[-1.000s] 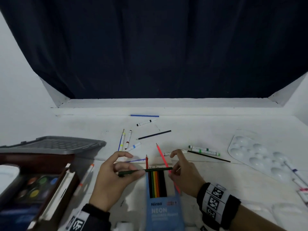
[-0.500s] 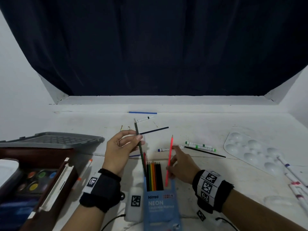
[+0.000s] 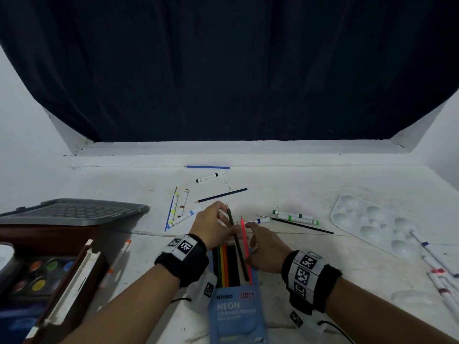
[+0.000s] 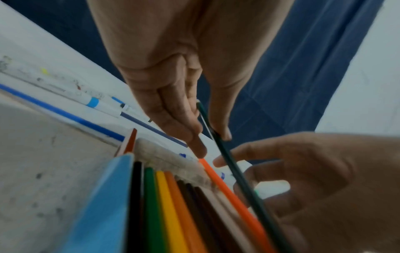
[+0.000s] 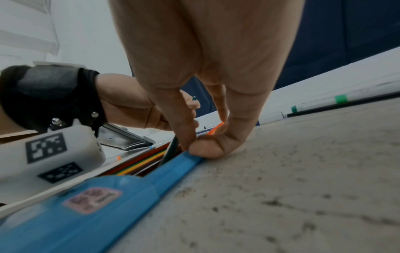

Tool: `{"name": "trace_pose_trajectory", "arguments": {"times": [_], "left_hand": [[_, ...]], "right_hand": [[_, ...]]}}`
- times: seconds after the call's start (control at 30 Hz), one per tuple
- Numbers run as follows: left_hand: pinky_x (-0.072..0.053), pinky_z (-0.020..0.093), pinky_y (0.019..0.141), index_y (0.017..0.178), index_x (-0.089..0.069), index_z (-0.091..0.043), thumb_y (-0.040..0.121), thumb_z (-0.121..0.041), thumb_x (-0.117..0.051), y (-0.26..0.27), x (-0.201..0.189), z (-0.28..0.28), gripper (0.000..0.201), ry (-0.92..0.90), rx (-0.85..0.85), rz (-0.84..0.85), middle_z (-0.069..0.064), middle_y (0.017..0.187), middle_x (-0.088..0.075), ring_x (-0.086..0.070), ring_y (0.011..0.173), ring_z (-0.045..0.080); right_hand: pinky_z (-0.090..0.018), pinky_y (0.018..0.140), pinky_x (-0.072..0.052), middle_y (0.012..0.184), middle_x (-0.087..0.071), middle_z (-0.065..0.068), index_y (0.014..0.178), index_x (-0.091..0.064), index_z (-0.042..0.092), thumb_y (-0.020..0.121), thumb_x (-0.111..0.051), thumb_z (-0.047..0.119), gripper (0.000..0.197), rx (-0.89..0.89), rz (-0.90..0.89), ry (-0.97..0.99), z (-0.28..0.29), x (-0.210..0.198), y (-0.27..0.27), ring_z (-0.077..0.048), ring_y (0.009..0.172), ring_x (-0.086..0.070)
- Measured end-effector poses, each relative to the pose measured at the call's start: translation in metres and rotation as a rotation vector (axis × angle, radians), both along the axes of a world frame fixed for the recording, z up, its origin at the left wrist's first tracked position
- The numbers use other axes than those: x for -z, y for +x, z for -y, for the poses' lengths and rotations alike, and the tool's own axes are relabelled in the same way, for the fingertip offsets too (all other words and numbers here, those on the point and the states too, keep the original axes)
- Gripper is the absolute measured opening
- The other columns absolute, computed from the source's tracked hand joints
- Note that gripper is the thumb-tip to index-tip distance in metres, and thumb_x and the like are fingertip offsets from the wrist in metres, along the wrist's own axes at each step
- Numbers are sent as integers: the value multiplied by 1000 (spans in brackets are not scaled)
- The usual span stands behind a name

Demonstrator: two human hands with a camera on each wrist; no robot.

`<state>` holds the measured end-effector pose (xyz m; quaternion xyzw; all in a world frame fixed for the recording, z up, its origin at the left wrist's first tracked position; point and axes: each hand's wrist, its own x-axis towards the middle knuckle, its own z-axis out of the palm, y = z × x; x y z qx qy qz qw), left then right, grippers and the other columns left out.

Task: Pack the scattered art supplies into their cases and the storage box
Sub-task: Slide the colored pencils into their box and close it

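Observation:
An open blue pencil case [image 3: 236, 309] lies at the near edge with several coloured pencils [image 3: 224, 266] in it. My left hand [image 3: 219, 223] pinches a dark green pencil [image 3: 237, 247] near its tip; the pencil's lower end rests in the case's right side. Between thumb and fingertip in the left wrist view runs the green pencil [image 4: 236, 172]. My right hand [image 3: 252, 235] holds a neon pink-orange pencil [image 3: 244, 242] along the case's right edge. In the right wrist view my right hand [image 5: 202, 142] has its thumb against the case [image 5: 108, 196] rim, and only the neon pencil [image 5: 216, 129] tip shows.
A storage box with a grey lid [image 3: 74, 212] and a watercolour set [image 3: 37, 276] stand at the left. A white palette [image 3: 372, 224] and markers [image 3: 437, 269] lie at the right. Beyond my hands are scattered markers [image 3: 295, 217], a black brush [image 3: 303, 225] and a dark blue pencil [image 3: 221, 195].
The green pencil went from crosswise between both hands to lengthwise, its lower end now down in the case. The neon pencil has slid in beside it. Both hands moved closer together.

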<state>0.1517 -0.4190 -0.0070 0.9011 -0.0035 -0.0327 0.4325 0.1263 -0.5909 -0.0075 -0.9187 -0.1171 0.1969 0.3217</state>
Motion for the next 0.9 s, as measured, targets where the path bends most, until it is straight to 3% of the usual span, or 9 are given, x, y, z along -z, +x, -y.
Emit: {"name": "trace_pose_trajectory", "arguments": {"times": [0.1, 0.2, 0.27, 0.33, 0.47, 0.6, 0.77, 0.83, 0.9], "left_hand": [[-49, 30, 85, 105, -66, -13, 74, -49, -79, -2, -4, 9, 49, 489, 206, -1, 4, 101, -65, -61, 96, 21], [-49, 32, 89, 113, -65, -15, 72, -60, -76, -8, -3, 11, 63, 711, 297, -52, 7, 110, -58, -58, 104, 24], [-47, 32, 87, 114, -63, -18, 71, -65, -73, -17, 2, 9, 64, 749, 338, -32, 3, 111, -52, -56, 104, 22], [-43, 33, 86, 114, -62, -25, 69, -76, -65, -29, 7, 5, 68, 799, 387, 45, -2, 110, -49, -51, 102, 19], [-34, 38, 97, 131, -53, -37, 85, -70, -51, -48, 9, -1, 57, 844, 517, 121, -5, 132, -46, -43, 118, 21], [-26, 41, 98, 133, -50, -35, 98, -57, -38, -62, 5, -7, 43, 824, 594, 119, -11, 140, -44, -39, 126, 20], [-26, 41, 93, 141, -42, -31, 99, -48, -43, -65, 10, -19, 46, 786, 587, 107, -15, 148, -39, -36, 131, 14], [-26, 41, 95, 142, -43, -34, 99, -46, -44, -64, 11, -22, 44, 750, 586, 103, -18, 149, -39, -37, 132, 13], [-27, 40, 97, 139, -47, -35, 100, -43, -45, -61, 10, -23, 40, 720, 585, 103, -19, 148, -41, -38, 130, 12]], "right_hand": [[-20, 62, -42, 104, -48, 1, 142, -35, 15, 77, -71, 2, 75, -28, 10, 3, 1, 0, 1, -14, 91, -50], [-20, 66, -42, 94, -50, 8, 144, -33, 17, 77, -72, 4, 79, -50, 28, 17, 4, -3, 2, -12, 88, -52], [-20, 65, -42, 87, -48, 13, 144, -32, 20, 75, -77, 8, 83, -57, 34, 40, 7, -4, 3, -11, 83, -54], [-22, 68, -44, 95, -52, 6, 145, -31, 23, 71, -82, 13, 90, -53, 33, 23, 10, -4, 5, -13, 82, -54], [-28, 92, -44, 127, -41, -8, 145, -35, 21, 65, -88, 23, 96, -139, 88, -105, 9, 0, 3, -24, 112, -48], [-33, 110, -33, 147, -36, -7, 143, -40, 10, 83, -73, 34, 73, -362, 203, -260, 6, -6, -4, -24, 136, -35], [-47, 106, -39, 145, -42, -4, 133, -49, 14, 100, -41, 37, 41, -393, 303, -431, 1, -3, -21, -25, 141, -29], [-44, 98, -43, 129, -52, -5, 112, -59, 11, 100, -40, 34, 32, -363, 323, -441, 0, -2, -26, -24, 127, -41], [-42, 91, -46, 113, -55, -5, 85, -54, 15, 98, -46, 32, 23, -341, 309, -391, -2, -5, -28, -22, 109, -47]]}}
